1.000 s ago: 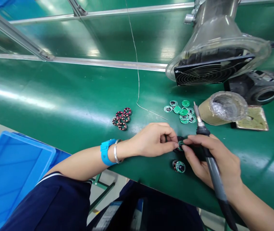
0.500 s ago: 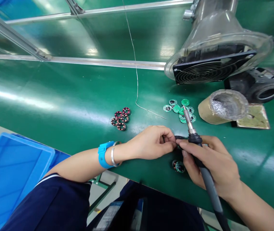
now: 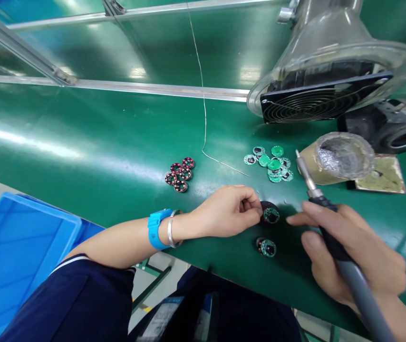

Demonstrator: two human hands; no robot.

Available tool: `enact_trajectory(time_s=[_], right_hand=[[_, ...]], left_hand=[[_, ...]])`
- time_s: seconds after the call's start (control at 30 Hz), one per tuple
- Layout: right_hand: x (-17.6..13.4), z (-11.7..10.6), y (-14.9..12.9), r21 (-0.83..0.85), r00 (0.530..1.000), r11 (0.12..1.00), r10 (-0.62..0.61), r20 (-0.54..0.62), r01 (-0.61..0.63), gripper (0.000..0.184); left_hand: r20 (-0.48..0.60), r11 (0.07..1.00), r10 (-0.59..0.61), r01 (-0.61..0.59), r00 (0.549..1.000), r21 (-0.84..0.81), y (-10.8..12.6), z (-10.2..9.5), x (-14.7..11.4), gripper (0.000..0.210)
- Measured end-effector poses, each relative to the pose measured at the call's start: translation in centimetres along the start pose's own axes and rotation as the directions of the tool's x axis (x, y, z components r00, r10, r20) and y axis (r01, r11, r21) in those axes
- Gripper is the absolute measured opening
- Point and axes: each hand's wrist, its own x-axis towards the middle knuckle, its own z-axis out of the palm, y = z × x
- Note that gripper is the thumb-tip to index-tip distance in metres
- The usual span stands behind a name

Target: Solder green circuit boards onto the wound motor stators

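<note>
My left hand (image 3: 231,211) is closed, its fingertips pinching the edge of a small round part topped by a green circuit board (image 3: 270,215), which sits on a dark round base. My right hand (image 3: 352,251) is wrapped round a soldering iron (image 3: 319,199), whose tip points up and away near the paper cup. Just below the held part lies another wound coil with a board on it (image 3: 266,247). Beyond my hands is a cluster of loose round green circuit boards (image 3: 275,164). Several copper-wound ring coils (image 3: 179,174) are grouped on the left.
Solder wire (image 3: 205,123) hangs down and bends across the green table (image 3: 117,156). A tan cup with silvery contents (image 3: 315,171) stands on the right, beside a soldering iron stand (image 3: 399,133). A fume extractor with a fan grille (image 3: 324,99) overhangs the back. A blue crate (image 3: 28,270) is at left.
My right hand has drawn back to the right with the soldering iron, away from the part. The board at my left fingertips is now uncovered. My left hand has hardly moved.
</note>
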Motion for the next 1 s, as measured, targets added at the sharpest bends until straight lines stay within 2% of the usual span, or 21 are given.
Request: enact_trajectory(time_s=[0.1,0.23,0.37,1.0], right_hand=[[0.4,-1.2,-0.8,0.085,0.999,0.995,0.048,-0.016,-0.047,0.048],[0.7,-2.3,-1.8,0.11,0.984,0.978,0.174,0.039,-0.177,0.031],[1.1,-2.5,-2.5,0.13,0.977,0.97,0.196,0.08,-0.205,0.022],[0.6,-2.3,-2.3,0.141,0.966,0.96,0.228,0.12,-0.244,0.023]], left_hand=[[-0.003,1.0,0.011,-0.011,1.0,0.015,-0.1,0.1,0.0,0.005],[-0.011,1.0,0.012,-0.012,1.0,-0.005,-0.1,0.1,0.1,0.005],[-0.011,1.0,0.007,-0.007,1.0,-0.025,-0.1,0.2,0.1,0.005],[-0.049,1.0,0.005,-0.006,0.999,-0.015,-0.3,0.5,0.3,0.005]])
